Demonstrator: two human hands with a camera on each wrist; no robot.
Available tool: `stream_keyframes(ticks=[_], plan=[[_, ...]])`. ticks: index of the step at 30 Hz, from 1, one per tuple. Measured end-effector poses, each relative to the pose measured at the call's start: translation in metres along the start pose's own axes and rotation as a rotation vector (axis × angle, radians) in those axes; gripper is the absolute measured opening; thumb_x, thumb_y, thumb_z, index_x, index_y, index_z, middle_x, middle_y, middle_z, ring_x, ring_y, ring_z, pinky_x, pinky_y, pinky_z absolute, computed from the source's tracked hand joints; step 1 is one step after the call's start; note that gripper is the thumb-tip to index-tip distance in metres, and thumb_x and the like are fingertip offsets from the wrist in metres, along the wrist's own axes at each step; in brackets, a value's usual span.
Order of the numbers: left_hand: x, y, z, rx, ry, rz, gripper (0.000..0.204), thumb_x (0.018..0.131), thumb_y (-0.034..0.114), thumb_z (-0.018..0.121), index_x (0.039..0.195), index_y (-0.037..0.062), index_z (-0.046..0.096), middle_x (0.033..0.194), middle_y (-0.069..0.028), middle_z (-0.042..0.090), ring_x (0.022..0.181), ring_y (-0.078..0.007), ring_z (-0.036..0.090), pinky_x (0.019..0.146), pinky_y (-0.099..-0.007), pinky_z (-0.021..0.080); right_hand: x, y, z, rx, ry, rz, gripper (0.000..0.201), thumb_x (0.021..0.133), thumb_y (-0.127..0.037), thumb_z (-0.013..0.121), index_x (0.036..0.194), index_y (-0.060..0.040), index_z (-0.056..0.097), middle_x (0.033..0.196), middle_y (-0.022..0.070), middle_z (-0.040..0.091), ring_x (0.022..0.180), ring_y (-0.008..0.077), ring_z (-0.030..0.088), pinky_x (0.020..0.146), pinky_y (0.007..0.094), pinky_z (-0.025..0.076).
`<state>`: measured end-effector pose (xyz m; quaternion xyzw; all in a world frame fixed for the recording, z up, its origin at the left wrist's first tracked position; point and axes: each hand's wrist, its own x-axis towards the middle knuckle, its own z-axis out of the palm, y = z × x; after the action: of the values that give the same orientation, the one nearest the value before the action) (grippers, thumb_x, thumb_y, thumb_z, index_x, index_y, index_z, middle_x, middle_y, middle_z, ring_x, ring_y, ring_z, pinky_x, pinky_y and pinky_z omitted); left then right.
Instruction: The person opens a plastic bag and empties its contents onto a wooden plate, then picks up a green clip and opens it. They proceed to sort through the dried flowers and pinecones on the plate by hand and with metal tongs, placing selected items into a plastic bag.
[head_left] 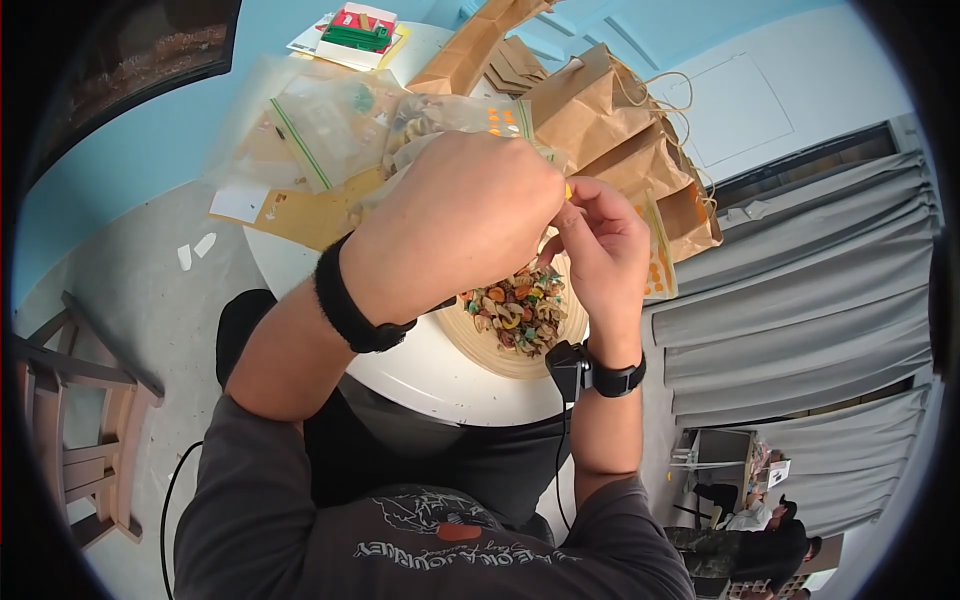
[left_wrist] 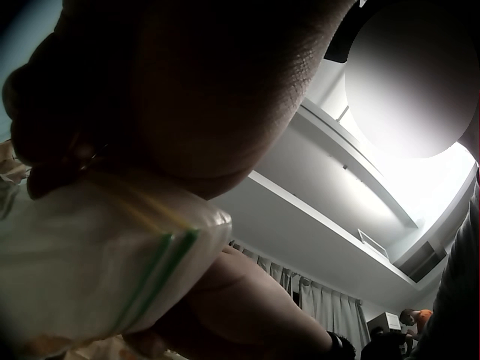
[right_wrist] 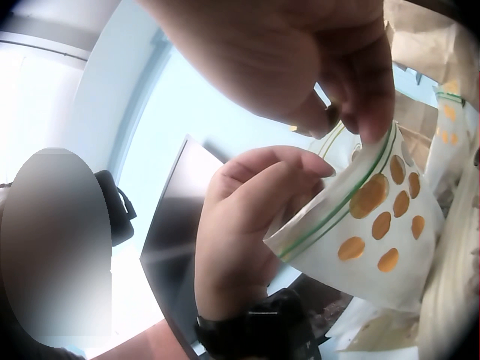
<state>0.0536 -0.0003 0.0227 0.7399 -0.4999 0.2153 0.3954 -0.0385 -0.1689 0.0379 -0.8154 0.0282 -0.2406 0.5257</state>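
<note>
A white zip bag point(right_wrist: 379, 247) with orange spots and a green seal strip stands mouth up in the right wrist view. My right hand point(head_left: 605, 245) pinches its rim, the fingertips point(right_wrist: 373, 124) at the top edge. My left hand point(head_left: 460, 205) grips the bag's mouth from the other side, fingers curled at the opening. In the left wrist view the same bag point(left_wrist: 82, 262) lies under that dark, shaded hand. The head view hides most of it behind the left hand. Below both hands a round pale plate point(head_left: 470, 350) bears small multicoloured shell-like pieces point(head_left: 518, 315).
On the white table point(head_left: 400, 385), clear zip bags point(head_left: 310, 130) lie at the back left over a yellow envelope point(head_left: 300, 215). Brown paper bags point(head_left: 590, 100) stand behind the plate. A box with green items point(head_left: 358, 38) sits at the far edge.
</note>
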Motion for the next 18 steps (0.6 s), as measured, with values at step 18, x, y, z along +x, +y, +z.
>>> stream_keyframes(ticks=[18], plan=[[0.001, -0.002, 0.0, 0.037, 0.016, -0.003, 0.013, 0.082, 0.011, 0.069, 0.077, -0.0017, 0.07, 0.073, -0.0229, 0.07, 0.073, -0.0417, 0.072, 0.068, -0.0498, 0.059, -0.011, 0.035, -0.061, -0.611, -0.175, 0.198, 0.027, 0.09, -0.012, 0.084, 0.11, 0.0039, 0.074, 0.081, 0.0083, 0.072, 0.068, 0.0111, 0.067, 0.062, 0.0285, 0.054]])
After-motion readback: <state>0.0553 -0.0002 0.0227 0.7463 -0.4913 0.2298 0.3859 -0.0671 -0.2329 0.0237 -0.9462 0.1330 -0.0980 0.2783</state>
